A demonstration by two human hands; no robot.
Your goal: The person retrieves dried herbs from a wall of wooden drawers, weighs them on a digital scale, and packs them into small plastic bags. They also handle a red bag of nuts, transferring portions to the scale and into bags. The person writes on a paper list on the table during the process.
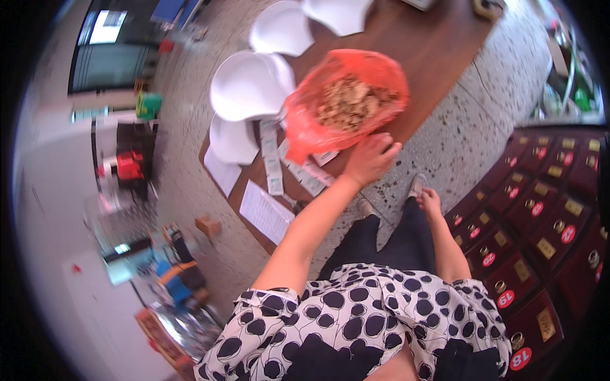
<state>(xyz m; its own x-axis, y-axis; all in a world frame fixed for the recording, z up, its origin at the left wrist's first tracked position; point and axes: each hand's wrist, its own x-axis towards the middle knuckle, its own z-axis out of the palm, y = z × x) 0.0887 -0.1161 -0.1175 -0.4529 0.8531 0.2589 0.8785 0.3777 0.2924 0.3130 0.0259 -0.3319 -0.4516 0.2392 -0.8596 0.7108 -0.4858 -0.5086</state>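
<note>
A red plastic bag sits on the brown wooden table, its mouth spread wide. Light brown dried pieces, perhaps a dried herb, fill it. At the bag's near edge, by the table's side, is my left hand, thumb apart from the fingers and nothing seen in it. Whether it touches the bag I cannot tell. My right hand hangs low beside my leg, near the drawer cabinet, with its fingers loosely bent. No object shows in it. White scoop-shaped trays stand beyond the bag.
Strips of small packets and printed sheets lie on the table's near left part. To my right rises a dark red cabinet of numbered drawers with ring pulls. Speckled floor runs between table and cabinet.
</note>
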